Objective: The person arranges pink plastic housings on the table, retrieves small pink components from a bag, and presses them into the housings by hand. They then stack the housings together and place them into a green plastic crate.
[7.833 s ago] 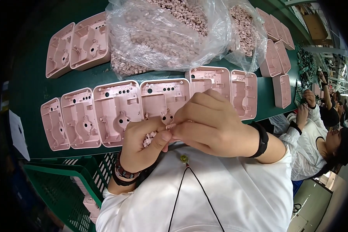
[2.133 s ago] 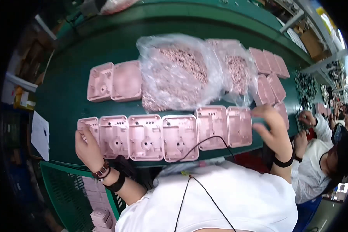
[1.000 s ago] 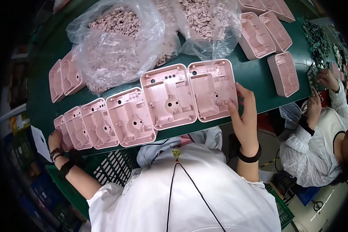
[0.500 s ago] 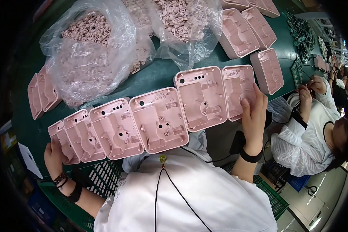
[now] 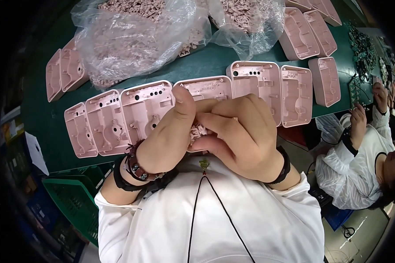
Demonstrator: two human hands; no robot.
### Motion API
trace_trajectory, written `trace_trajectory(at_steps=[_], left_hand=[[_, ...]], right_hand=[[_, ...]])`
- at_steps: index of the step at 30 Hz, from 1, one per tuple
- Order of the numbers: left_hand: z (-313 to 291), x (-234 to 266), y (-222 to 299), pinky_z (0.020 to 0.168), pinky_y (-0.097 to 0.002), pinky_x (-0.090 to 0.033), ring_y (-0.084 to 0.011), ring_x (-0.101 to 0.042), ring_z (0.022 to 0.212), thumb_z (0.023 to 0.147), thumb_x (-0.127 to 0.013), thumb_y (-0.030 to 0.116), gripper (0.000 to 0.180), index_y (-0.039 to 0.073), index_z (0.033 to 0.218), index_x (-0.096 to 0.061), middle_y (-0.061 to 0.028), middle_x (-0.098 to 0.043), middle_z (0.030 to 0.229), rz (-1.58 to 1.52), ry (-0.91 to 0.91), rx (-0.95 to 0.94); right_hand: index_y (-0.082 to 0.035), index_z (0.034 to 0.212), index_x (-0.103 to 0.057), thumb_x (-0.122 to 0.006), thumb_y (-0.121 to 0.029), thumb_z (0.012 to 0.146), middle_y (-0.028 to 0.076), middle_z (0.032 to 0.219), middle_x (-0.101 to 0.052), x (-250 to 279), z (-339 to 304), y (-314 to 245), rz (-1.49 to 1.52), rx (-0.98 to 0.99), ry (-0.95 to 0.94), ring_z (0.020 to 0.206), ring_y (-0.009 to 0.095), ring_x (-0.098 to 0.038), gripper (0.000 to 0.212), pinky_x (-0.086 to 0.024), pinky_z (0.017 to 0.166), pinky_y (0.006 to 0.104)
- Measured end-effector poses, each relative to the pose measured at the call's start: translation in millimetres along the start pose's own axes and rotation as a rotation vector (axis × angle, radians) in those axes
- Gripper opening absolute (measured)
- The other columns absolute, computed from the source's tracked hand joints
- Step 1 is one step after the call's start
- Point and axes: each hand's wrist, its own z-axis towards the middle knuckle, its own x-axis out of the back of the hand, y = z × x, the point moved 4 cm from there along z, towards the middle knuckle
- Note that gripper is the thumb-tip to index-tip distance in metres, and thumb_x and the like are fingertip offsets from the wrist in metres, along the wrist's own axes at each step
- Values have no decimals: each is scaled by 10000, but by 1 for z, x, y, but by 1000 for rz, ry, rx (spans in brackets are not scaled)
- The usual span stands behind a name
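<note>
My left hand [image 5: 169, 138] is curled around a small pile of pink plastic parts [image 5: 199, 132], its thumb pointing up. Against it, my right hand [image 5: 248, 131] bends over the same parts with thumb and fingers closed on them; the fingertips are partly hidden. Behind both hands runs a row of open pink plastic housings, among them a wide one [image 5: 256, 83] to the right of centre and a narrow one [image 5: 80, 131] at the left end. My hands cover much of the middle housing [image 5: 204, 85].
Clear plastic bags [image 5: 118, 52] of small pink parts lie at the back of the green table [image 5: 52, 149]. More pink housings [image 5: 299, 37] stand back right and far left. A green crate [image 5: 72, 197] sits below left. At right, a co-worker [image 5: 351, 171] works beside dark green boards [image 5: 362, 48].
Both hands have left the two ends of the housing row and come together in front of its middle. Small pink parts now show between them. The view has shifted.
</note>
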Motion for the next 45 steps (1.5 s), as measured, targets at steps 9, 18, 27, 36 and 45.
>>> trace_trajectory(at_steps=[9, 18, 27, 36, 45], left_hand=[[1, -3, -16, 542, -196, -306, -61, -395, 628, 894, -132, 604, 679, 44, 885, -517, 14, -447, 722, -372, -25, 48], [-2, 6, -23, 457, -183, -246, -31, -332, 514, 942, -432, 314, 295, 36, 877, -508, 40, -396, 606, -464, -349, -10], [-5, 5, -20, 464, -183, -296, -44, -385, 498, 925, -474, 163, 156, 15, 925, -524, 30, -475, 642, 66, -53, -283], [-16, 17, -4, 421, -181, -281, -55, -386, 415, 910, -491, 168, 171, 0, 891, -517, -10, -515, 617, 64, 63, -347], [-33, 51, -10, 364, -201, -204, -33, -256, 374, 942, -412, 287, 299, 26, 796, -427, 14, -363, 497, -272, 103, -492]], right_hand=[[-46, 859, -595, -727, -79, 653, 65, 841, -562, -2, -8, 7, 262, -28, -4, 723, 200, -514, 246, -386, 623, 291], [-10, 927, -555, -657, 23, 725, 118, 865, -550, 6, -17, 16, 436, -209, 161, 771, 193, -528, 229, -433, 675, 277], [-61, 808, -585, -683, -48, 664, 72, 844, -559, 16, -15, 5, -74, -102, 29, 738, 184, -528, 175, -383, 590, 285], [-105, 722, -586, -668, -103, 636, 4, 738, -548, 58, 15, 26, -355, 99, -171, 619, 170, -517, 118, -335, 588, 289], [-99, 708, -591, -611, -116, 644, 9, 759, -459, 37, 19, 98, -715, 217, -528, 734, 159, -496, 68, -359, 643, 282]])
